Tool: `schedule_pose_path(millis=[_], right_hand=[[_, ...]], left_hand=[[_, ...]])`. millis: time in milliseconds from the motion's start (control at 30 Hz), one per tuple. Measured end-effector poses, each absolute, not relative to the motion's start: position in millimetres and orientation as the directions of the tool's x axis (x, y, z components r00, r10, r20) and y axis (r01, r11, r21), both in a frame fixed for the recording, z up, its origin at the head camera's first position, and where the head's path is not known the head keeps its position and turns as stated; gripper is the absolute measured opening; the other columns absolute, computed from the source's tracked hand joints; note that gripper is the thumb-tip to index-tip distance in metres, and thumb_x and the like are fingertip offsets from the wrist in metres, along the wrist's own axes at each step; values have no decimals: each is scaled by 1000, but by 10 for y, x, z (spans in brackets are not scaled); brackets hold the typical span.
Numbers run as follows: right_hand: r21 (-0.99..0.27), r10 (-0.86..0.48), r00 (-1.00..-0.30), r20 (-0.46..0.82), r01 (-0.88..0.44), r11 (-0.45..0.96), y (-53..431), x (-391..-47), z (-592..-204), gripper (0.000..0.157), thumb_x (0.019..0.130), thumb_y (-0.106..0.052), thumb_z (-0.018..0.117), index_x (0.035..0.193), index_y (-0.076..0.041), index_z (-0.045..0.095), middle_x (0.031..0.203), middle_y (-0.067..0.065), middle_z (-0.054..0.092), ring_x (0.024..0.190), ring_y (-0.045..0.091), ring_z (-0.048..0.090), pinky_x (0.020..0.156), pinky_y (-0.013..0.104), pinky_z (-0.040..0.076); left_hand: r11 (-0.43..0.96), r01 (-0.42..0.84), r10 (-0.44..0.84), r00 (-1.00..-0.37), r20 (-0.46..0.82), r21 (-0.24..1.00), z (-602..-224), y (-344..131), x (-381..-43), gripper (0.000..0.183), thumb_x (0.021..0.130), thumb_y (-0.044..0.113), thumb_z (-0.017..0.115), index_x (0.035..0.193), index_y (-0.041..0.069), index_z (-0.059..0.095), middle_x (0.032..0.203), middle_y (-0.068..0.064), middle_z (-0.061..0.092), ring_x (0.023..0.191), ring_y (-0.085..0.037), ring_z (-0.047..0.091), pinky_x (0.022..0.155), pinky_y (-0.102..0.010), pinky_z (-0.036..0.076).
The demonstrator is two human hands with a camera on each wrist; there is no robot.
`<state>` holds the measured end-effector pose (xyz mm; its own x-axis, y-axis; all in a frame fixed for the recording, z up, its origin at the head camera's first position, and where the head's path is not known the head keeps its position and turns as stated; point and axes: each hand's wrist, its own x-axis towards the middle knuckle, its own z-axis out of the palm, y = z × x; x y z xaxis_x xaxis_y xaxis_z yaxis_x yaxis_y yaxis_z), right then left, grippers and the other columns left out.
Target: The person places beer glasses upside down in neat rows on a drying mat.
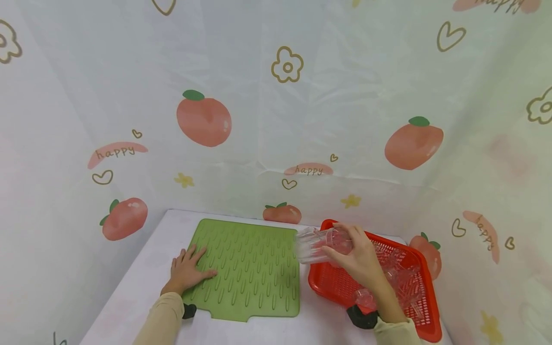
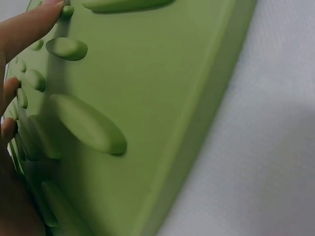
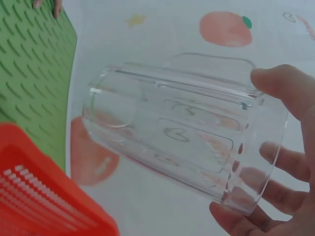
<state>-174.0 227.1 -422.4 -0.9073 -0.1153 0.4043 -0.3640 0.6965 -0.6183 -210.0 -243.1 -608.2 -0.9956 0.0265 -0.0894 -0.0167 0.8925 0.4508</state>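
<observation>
One clear glass [image 1: 311, 247] lay on its side in the right hand [image 1: 362, 258], whose thumb and fingers gripped it round one end. Its long axis ran crosswise and roughly level: the free end pointed left and sat just beside the right edge of the green mat [image 1: 254, 268] in the head view, while the held end was above the left part of the red basket [image 1: 433, 306]. Which end was the mouth could not be told for certain. The left hand [image 1: 187, 272] grasped nothing; it rested with spread fingers on the mat's left side, most of the ridged surface lying between it and the glass. The right hand was therefore the only one near the glass. Behind the held end, more clear pieces [image 1: 403, 278] lay jumbled in the basket, partly hidden by the right forearm.
</observation>
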Motion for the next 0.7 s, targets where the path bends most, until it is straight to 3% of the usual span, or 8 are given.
schedule_pose_path(millis=[267,533,700], right_hand=[[-730,-117,-915,386,-381,567,2113,-1777,-4307,56,83,-25,87,132,-18,61,122,1,63,105,22,64,83,25,59],[-831,-95,-937,336,-343,438,1965,-1894,-4445,54,85,-20,85,133,-15,59,124,8,61,110,33,65,87,22,60],[-867,-91,-951,295,-306,393,1866,-1932,-4494,53,86,-19,84,133,-17,59,127,8,60,114,33,65,89,28,61]], left_hand=[[890,-11,29,-996,-81,456,-6089,-2433,-2104,102,80,68,73,157,10,39,165,-30,21,149,-64,12,116,-80,13],[888,-11,34,-996,-88,459,-6161,-2478,-2153,104,80,69,71,158,10,37,166,-30,18,149,-64,9,116,-80,10],[887,-9,35,-996,-86,462,-6150,-2473,-2151,104,79,69,72,158,10,38,166,-30,20,149,-65,10,115,-81,11]])
